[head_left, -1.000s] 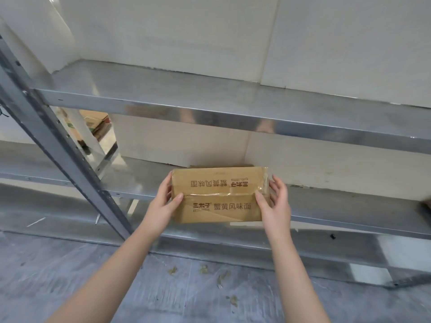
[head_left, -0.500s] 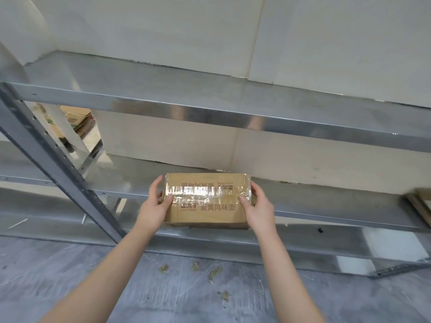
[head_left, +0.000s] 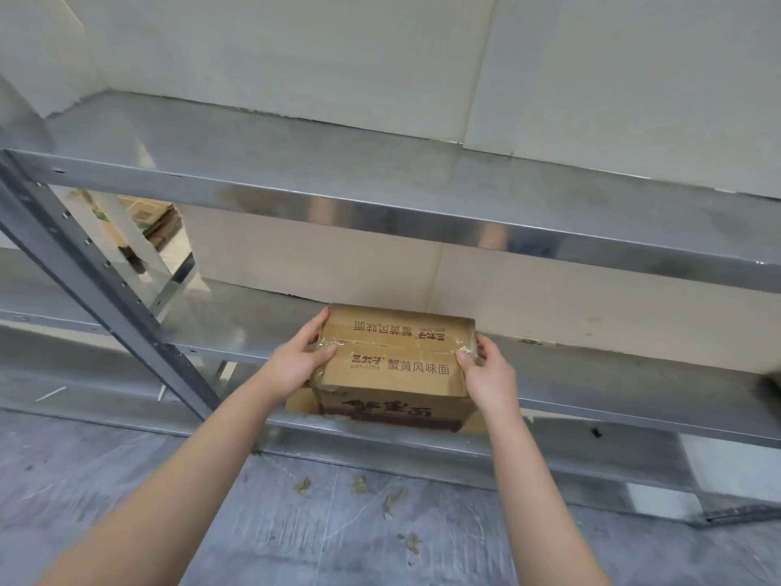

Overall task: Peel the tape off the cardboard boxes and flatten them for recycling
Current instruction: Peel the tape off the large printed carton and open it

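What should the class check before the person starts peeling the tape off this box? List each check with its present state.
1. Box held: left hand and right hand grip the ends of the cardboard box: ok.
2. Tape in view: clear tape runs along the top seam: ok.
3. Loose tape end to pinch: cannot tell.
4. A hand free to peel: not ok.
5. Box resting on the metal shelf: cannot tell.

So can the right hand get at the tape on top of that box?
Probably yes: the right hand grips the box at its right end, thumb resting on the tape, and nothing covers it.
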`<state>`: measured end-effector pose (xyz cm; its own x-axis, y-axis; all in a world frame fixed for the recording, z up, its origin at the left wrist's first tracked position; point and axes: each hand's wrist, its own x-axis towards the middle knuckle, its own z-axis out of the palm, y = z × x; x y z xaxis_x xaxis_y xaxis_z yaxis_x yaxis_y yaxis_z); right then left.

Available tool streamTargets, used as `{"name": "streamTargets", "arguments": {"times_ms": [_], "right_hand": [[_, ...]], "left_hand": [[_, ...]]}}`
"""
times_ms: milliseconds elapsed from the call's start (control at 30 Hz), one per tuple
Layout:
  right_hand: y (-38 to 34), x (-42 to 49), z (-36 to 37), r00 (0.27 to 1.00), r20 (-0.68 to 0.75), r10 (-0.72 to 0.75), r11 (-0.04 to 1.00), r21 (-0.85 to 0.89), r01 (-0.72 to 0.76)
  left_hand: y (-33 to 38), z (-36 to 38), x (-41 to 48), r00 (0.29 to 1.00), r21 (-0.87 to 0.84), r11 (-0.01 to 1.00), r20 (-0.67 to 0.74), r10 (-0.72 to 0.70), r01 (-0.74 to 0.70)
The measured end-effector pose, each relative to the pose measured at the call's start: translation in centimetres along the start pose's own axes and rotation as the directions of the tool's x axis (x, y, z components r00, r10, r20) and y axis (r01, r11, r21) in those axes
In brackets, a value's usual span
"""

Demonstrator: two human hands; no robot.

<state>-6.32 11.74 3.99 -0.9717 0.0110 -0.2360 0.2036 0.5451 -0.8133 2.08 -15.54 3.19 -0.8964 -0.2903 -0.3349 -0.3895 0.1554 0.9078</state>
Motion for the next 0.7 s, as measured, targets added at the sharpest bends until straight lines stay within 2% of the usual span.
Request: {"name": "streamTargets", "arguments": {"times_ms": [167,300,433,600,700], "right_hand": [[-1.3,1.9,-0.3,0.999,0.042,-0.024,0.997,-0.073,0.027],[-1.7,2.8,-0.3,0.997,0.062,-0.039,0.998,-0.050,0.042],[-2.1,3.3,-0.3,0.996,0.061,-0.062,0.997,-0.036,0.064],[-2.4,4.0,0.5,0.996,0.064,-0.066,0.997,-0.034,0.069],[-2.2,4.4,0.9,0.997,0.056,-0.046,0.999,0.028,0.045]], "left_hand": [[0.7,-0.1,1.7,1.000,0.017,1.000,-0.019,-0.014,0.014],[0.7,0.1,2.2,0.998,0.012,0.999,-0.037,0.052,-0.052],[0.5,-0.8,3.0,0.997,-0.008,0.997,0.005,0.082,-0.082],[1.1,-1.8,4.4,0.984,0.061,0.995,0.164,0.070,-0.081],[1.5,-2.0,5.3,0.990,0.111,0.989,0.113,0.086,-0.099]]}}
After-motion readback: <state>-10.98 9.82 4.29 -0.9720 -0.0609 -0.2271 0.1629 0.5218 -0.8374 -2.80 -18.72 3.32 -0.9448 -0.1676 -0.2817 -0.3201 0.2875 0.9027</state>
